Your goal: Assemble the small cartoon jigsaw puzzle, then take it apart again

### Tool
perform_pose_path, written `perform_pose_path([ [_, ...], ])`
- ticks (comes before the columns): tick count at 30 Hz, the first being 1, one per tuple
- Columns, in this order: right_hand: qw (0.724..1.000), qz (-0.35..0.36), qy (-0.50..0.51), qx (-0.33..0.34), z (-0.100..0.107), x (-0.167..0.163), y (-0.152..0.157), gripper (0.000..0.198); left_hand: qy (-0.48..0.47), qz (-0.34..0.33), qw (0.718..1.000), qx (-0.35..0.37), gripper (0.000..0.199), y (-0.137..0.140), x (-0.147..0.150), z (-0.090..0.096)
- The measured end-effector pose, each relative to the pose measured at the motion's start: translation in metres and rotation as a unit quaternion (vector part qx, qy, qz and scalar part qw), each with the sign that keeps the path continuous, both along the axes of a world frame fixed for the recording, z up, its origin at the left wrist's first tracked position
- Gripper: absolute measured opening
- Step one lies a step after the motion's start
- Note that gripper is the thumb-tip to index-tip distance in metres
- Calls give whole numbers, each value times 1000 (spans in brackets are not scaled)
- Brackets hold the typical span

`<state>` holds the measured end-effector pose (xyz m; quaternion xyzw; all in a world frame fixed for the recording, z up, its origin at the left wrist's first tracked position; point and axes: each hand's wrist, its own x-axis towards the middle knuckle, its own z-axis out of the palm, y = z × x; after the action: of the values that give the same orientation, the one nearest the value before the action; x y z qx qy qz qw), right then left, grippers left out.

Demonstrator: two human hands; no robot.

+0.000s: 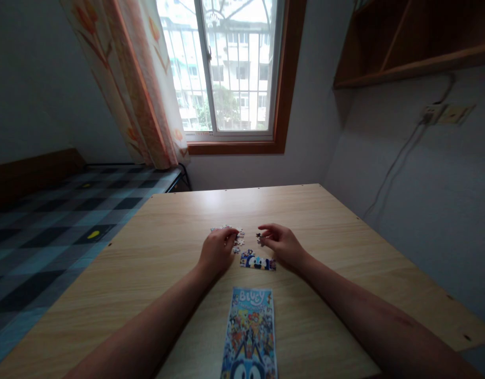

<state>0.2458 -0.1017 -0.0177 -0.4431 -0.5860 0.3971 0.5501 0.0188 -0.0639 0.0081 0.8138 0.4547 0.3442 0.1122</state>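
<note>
My left hand (217, 248) is closed in a pinch at the edge of a pile of loose jigsaw pieces (241, 241), with a small dark puzzle piece at its fingertips. Opposite it, my right hand (284, 243) has thumb and fingers bent around a dark puzzle piece (259, 238); its index finger sticks out above. Between and just below the hands lies a joined strip of puzzle (258, 262) showing a blue cartoon dog's face. Part of the pile is hidden behind my left hand.
Nearer to me on the wooden table (179, 310) lies a colourful Bluey picture sheet (250, 331). A bed with a checked cover (68, 221) stands left of the table. Beyond are a curtain (143, 84) and a barred window. A shelf (416, 63) hangs on the right wall above a socket with a cable.
</note>
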Motion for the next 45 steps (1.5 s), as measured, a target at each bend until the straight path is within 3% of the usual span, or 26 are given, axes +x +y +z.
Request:
perform_pose_path([
  [6, 998, -7, 30, -53, 3, 6, 4, 45, 65, 86, 994, 24, 18, 9, -7, -4],
  [9, 995, -11, 62, -72, 7, 5, 3, 46, 74, 89, 992, 42, 19, 6, -7, -2],
  [12, 990, -2, 120, -77, 8, 0, 2, 45, 59, 51, 994, 76, 17, -2, -2, 3],
  [16, 982, 42, 167, -72, 6, -10, -2, 45, 43, -48, 991, 117, 18, -18, 10, 6],
  [21, 990, 81, 106, -41, 4, -16, -9, 44, 60, -89, 987, 121, 17, -27, 18, 7],
  [26, 995, 60, 74, -13, 2, -13, -8, 41, 62, -106, 986, 113, 17, -25, 17, 7],
  [28, 997, 42, 60, -1, -1, -11, -5, 38, 58, -82, 989, 107, 17, -21, 13, 6],
  [35, 998, -21, -55, 31, -2, 3, 1, 23, 50, 99, 993, 35, 23, 17, -16, 0],
  [40, 993, -19, -110, 37, 4, 4, -2, 20, 94, 113, 988, 42, 20, 20, -21, -1],
  [45, 992, -1, -118, 34, 5, -1, -6, 19, 30, 154, 987, 24, 22, 24, -23, -1],
])
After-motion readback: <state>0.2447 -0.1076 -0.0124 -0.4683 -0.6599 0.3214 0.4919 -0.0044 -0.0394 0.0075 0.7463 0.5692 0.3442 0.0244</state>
